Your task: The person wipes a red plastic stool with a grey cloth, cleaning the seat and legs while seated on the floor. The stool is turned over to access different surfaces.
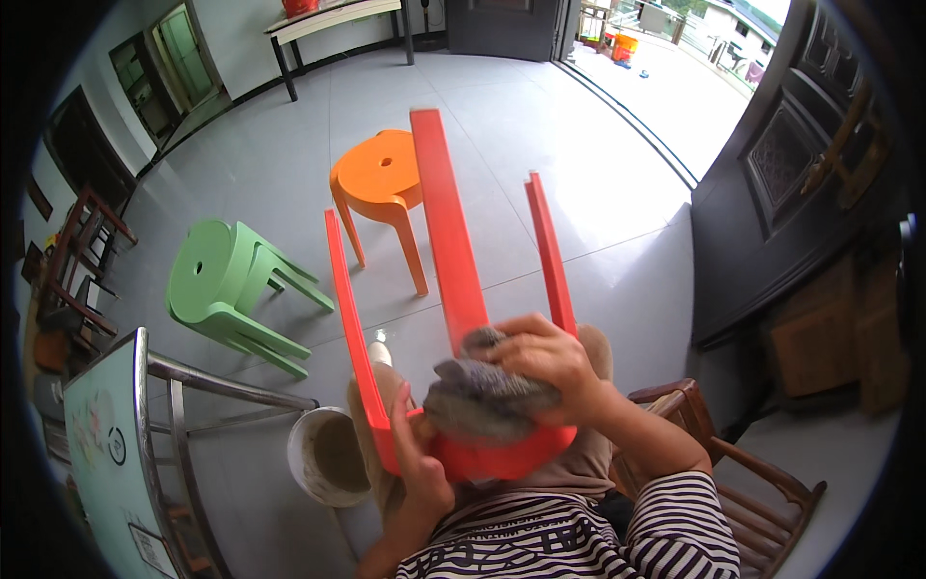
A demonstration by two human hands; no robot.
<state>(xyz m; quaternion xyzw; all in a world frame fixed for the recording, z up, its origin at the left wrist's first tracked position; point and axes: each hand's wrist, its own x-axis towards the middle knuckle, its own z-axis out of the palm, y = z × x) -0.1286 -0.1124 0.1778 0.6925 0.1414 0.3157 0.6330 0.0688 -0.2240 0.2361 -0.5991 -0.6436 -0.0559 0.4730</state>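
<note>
A red plastic stool (443, 217) rests upside down across my lap, its legs pointing up and away from me. My right hand (546, 362) is closed on a crumpled grey cloth (481, 405), blurred as if moving, over the stool's underside near the base of the middle leg. With my left hand (419, 463) I grip the stool's rim on the left, beside the foot of the left leg. The cloth hides much of the stool's underside.
An orange stool (376, 177) stands ahead, and stacked green stools (239, 289) lie tipped to the left. A white bucket of murky water (300, 456) sits by my left leg. Left is a metal-framed glass table (108, 434); a wooden chair (767, 492) stands right.
</note>
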